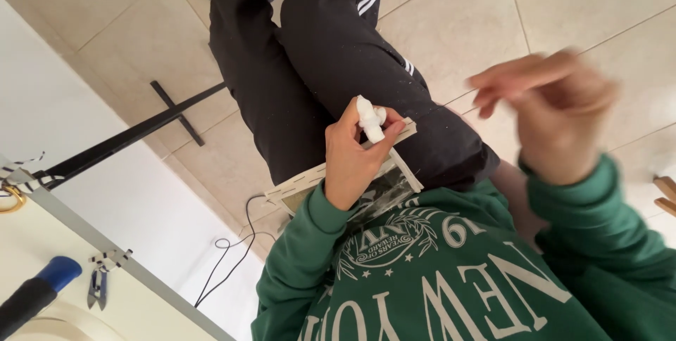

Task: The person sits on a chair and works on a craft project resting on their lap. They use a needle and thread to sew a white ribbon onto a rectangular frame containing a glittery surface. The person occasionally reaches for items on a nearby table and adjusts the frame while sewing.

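Head cam looks straight down at a small white plastic piece point(370, 118), pinched between thumb and fingers point(391, 128) of the left hand point(353, 161), right over the lap. Under that same hand there's a flat cream frame with a row of holes point(310, 180) and a dark panel in it, resting on the black trousers point(310, 66). So the frame is propped in the lap and the white bit sits at its upper edge, but I honestly can't tell if it's fixed to the frame or just held against it, so I'd call this mid-way at best. The right hand point(556, 112) is up off to the side, blurred, fingers loosely spread, holding nothing I can make out. Further out, the bench corner at lower left has small snips point(98, 288) and a blue-tipped tool handle point(39, 292), both untouched. Black cable point(229, 260) on the tiled floor point(465, 24).
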